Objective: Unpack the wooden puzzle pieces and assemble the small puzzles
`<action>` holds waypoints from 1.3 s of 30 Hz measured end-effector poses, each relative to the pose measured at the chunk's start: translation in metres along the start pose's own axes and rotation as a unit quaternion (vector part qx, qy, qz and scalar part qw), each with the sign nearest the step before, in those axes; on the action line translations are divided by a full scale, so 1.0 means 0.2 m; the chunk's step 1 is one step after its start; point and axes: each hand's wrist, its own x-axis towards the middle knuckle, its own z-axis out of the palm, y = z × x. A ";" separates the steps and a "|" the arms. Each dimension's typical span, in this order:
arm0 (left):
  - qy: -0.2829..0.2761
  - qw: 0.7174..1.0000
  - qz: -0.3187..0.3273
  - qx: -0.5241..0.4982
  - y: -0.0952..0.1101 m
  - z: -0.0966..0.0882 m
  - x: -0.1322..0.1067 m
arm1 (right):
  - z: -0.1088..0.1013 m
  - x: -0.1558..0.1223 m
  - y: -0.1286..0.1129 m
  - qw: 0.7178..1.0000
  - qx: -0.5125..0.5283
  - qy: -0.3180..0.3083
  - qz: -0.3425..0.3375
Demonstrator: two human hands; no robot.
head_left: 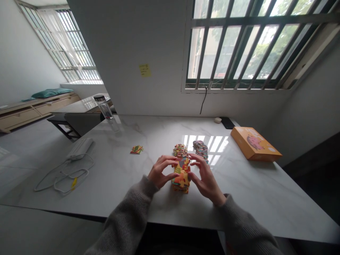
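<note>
Stacked jigsaw puzzle pieces, orange, yellow and red, stand in front of me on the white marbled table. From the left, my left hand grips the stack, thumb and fingertips at its side. My right hand holds it from the opposite side with fingers curved in. Just behind is a row of packed puzzle pieces. A second row, of bluish and pink pieces, lies to the right of it. Farther left, a small group of green and red pieces lies apart.
An orange box sits at the right, near a black phone-like object and a small white item. On the left are a clear bottle, a white power strip and its looped cable. A wall stands behind the table.
</note>
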 end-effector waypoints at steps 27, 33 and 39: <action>0.094 0.919 -0.252 -0.287 0.00 0.11 -0.05 | 0.07 0.04 0.03 0.992 0.087 -0.038 0.082; 0.021 0.995 -0.065 -0.079 0.01 0.06 -0.04 | 0.06 0.04 0.07 0.989 0.074 -0.035 0.121; -0.079 0.997 0.017 0.016 0.02 0.02 -0.02 | 0.05 0.03 0.06 0.989 0.070 -0.070 0.112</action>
